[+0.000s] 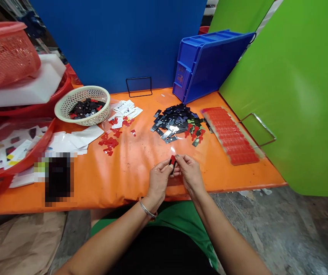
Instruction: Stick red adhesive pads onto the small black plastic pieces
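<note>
Far left: red mesh basket (6,57) above a white foam block (49,72). Cream basket (86,121) next, dark pieces inside. White papers beside it on the orange counter (135,175). Loose red pieces (108,143) just right of the papers, ahead and to the left of the hands, nearer the left hand.

Left hand (158,178): clamped on the near part of the held dark piece (170,162), thumb on top. Bracelet (146,209) at that wrist. Held dark piece is between the two hands, over the near side of the counter, long axis roughly away from the body. Small red piece (173,157) on its far part, facing up. Right hand (191,173): comes in from the right, thumb and index together on the far right edge of the small red piece. Both hands in contact, neither clearly nearer. Whether the right fingers also grip the dark piece underneath, can't tell. Exact fit of red on dark too small to judge.

Heap of dark flat pieces (175,122) ahead of both hands, apart from them, a few red ones at its right side. Blue crate (215,61) behind it, on its side. Far right: red sheet stack (233,137), slanting, nearer the right hand, beside the green panel (296,95).
</note>
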Demonstrator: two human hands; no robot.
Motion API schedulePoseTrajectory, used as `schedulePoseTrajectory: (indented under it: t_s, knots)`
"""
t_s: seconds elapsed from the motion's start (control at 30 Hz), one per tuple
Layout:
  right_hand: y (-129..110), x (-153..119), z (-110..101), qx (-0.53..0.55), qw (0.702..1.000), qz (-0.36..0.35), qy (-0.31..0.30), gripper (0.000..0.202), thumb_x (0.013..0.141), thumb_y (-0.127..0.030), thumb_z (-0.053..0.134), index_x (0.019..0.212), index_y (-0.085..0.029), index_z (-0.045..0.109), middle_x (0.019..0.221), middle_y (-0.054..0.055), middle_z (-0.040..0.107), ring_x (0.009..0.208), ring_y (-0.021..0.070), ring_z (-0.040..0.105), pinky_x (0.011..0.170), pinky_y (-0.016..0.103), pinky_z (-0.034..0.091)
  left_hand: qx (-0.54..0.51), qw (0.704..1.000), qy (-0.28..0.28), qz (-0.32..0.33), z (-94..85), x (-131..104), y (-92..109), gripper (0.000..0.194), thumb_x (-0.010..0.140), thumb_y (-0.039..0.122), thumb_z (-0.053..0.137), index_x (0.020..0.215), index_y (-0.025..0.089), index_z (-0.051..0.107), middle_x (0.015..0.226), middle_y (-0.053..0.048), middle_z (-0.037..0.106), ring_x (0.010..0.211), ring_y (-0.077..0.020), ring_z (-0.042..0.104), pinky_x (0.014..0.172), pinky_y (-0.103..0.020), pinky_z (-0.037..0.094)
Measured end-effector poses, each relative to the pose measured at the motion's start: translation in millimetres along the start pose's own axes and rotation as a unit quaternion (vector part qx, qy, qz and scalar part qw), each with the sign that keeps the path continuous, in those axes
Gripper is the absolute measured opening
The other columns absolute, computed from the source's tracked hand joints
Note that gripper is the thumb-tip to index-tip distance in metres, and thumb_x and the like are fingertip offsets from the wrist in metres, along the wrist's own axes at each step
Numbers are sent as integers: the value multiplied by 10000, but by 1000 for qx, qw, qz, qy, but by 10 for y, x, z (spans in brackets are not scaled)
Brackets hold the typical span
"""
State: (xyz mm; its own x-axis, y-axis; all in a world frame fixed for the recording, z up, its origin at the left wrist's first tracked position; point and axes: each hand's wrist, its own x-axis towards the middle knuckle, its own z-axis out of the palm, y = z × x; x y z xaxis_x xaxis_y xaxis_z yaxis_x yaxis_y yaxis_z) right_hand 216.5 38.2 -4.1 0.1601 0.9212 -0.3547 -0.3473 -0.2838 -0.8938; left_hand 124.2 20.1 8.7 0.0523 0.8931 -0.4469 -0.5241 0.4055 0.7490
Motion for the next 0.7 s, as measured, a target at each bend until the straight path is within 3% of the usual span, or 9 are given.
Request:
schedulePoseTrajectory:
  t_s: [0.17, 0.27, 0.33, 0.43, 0.5, 0.57, 0.6, 0.63, 0.7]
  knots:
    - [-19, 12, 49, -11, 1000, 24, 11, 415, 520, -380, 825, 633, -196, 471, 478, -86, 516, 348, 65, 428, 305, 179, 371, 20, 999, -23, 38, -34, -25, -17, 326, 668, 282, 718, 947, 115, 699, 817, -65, 718, 670, -165, 666, 672, -295, 546]
    - [-11, 31, 54, -16, 998, 47, -26, 415, 528, -388, 819, 633, -196, 467, 475, -74, 522, 355, 68, 429, 322, 181, 357, 38, 999, -38, 9, -139, 28, -1, 333, 641, 274, 735, 928, 107, 696, 743, -58, 708, 617, -150, 650, 651, -281, 536]
    - [-2, 49, 24, -43, 998, 34, -43, 370, 575, -413, 793, 684, -185, 522, 514, -55, 545, 395, 69, 448, 343, 171, 340, 49, 998, -29, -9, -260, 150, 120, 312, 627, 248, 735, 899, 101, 691, 714, -58, 696, 609, -138, 638, 640, -265, 525]
    - [-1, 95, -82, -87, 995, -8, -45, 337, 640, -456, 739, 742, -179, 575, 555, -42, 546, 436, 74, 447, 361, 174, 319, 70, 996, 21, 54, -515, 463, 605, 256, 622, 182, 708, 866, 111, 677, 755, -52, 678, 615, -108, 604, 620, -238, 499]
    - [-18, 144, -177, -111, 993, -37, -29, 314, 660, -455, 718, 724, -180, 579, 547, -42, 531, 433, 75, 429, 376, 186, 319, 82, 981, 58, 165, -717, 706, 1115, 273, 609, 108, 681, 880, 122, 656, 806, -35, 657, 668, -92, 587, 661, -225, 487]
    - [-47, 200, -267, -125, 990, -61, -4, 296, 669, -446, 705, 699, -181, 577, 526, -44, 516, 420, 73, 405, 380, 193, 304, 102, 953, 110, 263, -911, 919, 1655, 336, 622, 65, 652, 950, 127, 614, 834, -21, 623, 757, -103, 582, 712, -232, 473]
    - [-63, 228, -302, -128, 989, -71, 9, 291, 671, -443, 702, 694, -181, 577, 523, -44, 513, 416, 73, 396, 381, 197, 296, 115, 931, 162, 305, -991, 1005, 1888, 410, 622, 43, 646, 1014, 140, 580, 843, -9, 604, 787, -105, 571, 725, -235, 464]
    - [-76, 252, -329, -130, 988, -80, 20, 288, 671, -441, 699, 693, -181, 579, 520, -44, 510, 414, 75, 389, 382, 201, 290, 137, 904, 206, 350, -1053, 1076, 2070, 479, 622, 32, 651, 1075, 147, 545, 890, -6, 589, 841, -107, 555, 751, -233, 450]
    - [-92, 288, -357, -134, 985, -98, 36, 285, 670, -442, 694, 691, -183, 579, 512, -44, 500, 414, 80, 382, 386, 208, 284, 207, 875, 213, 382, -1101, 1176, 2231, 527, 666, 81, 655, 1160, 154, 488, 977, -15, 572, 925, -120, 526, 797, -245, 431]
